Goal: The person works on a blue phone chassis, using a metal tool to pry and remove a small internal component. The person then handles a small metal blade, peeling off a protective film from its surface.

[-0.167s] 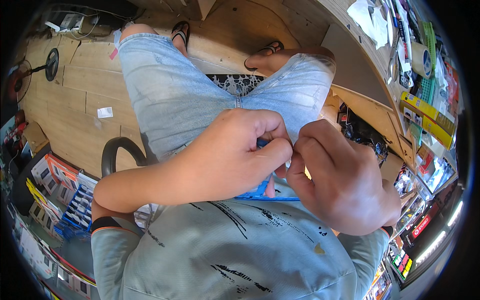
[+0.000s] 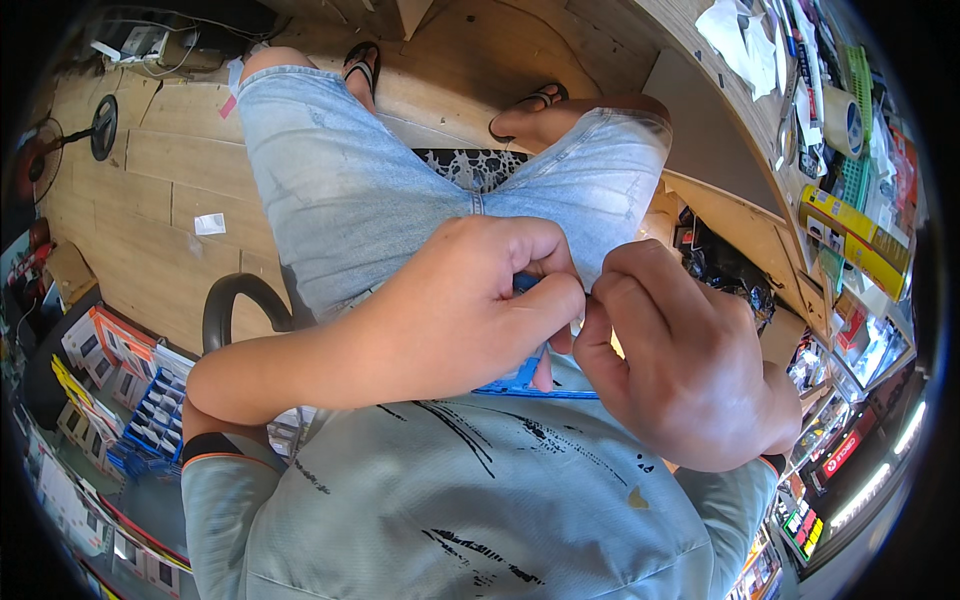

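Fingers [image 2: 540, 240] of the left hand [image 2: 480, 300] curl closed around a blue item [image 2: 518, 377] — it shows in the gap beside the thumb and again just below the grip, its full shape hidden. Just right of that grip, the right hand [image 2: 680, 345] is pinched together, fingertips against or very near the left thumb; whether it has hold of anything cannot be told. Beyond both lie light denim shorts [image 2: 330, 190], left of the grip a black armrest [image 2: 235, 288], and well right of it a counter [image 2: 740, 115] — carrying a yellow package [image 2: 850, 240] and a tape roll [image 2: 836, 118].
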The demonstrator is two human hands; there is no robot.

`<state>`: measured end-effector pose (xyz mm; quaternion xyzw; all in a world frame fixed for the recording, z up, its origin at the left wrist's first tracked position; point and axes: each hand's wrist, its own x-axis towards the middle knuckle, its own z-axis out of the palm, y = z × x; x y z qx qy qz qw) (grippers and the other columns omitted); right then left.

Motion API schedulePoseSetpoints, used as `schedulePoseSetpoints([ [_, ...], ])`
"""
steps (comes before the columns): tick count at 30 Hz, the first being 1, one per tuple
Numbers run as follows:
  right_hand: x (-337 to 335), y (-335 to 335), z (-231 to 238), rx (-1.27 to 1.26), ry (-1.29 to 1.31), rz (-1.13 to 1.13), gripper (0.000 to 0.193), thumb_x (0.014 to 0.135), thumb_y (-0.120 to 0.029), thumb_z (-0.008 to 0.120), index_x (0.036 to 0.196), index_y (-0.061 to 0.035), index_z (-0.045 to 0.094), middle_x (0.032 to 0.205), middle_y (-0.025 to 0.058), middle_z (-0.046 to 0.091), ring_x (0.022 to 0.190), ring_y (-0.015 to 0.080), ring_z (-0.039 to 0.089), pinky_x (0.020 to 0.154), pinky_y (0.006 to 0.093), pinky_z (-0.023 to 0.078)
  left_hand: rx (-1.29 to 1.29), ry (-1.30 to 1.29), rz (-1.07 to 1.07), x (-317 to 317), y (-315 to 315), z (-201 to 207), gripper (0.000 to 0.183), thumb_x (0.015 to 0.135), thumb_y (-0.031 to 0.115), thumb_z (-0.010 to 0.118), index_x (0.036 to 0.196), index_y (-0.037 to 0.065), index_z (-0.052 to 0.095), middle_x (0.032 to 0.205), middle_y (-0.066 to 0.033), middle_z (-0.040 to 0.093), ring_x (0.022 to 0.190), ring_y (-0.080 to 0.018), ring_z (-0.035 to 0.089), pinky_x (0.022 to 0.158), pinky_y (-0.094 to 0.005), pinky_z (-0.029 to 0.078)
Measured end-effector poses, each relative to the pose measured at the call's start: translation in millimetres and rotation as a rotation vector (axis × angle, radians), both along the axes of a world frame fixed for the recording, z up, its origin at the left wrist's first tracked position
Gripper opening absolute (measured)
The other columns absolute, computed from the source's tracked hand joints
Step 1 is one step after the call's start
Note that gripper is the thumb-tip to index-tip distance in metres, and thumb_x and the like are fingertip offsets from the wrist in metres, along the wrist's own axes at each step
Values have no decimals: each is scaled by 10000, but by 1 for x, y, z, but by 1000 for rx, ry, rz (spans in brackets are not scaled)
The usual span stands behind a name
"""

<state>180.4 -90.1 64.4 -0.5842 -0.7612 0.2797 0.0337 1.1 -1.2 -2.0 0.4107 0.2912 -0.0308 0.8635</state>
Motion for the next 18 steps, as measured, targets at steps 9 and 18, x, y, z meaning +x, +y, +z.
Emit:
schedulePoseSetpoints([
  [9,5,-5,-6,93,84,-110,229,730,60,752,933,32,649,956,129,650,690,260,680,579,349,557,-60,-55,34,-4,-2,-7,143,1022,40,482,981,-62,574,841,-143,717,675,-200,728,611,-292,548],
  [18,14,-19,-23,251,235,-117,243,764,23,786,974,78,677,972,160,657,694,258,689,562,331,566,-184,-58,44,-5,1,-6,188,1031,50,451,1040,-76,591,870,-169,719,669,-234,725,625,-304,552],
])
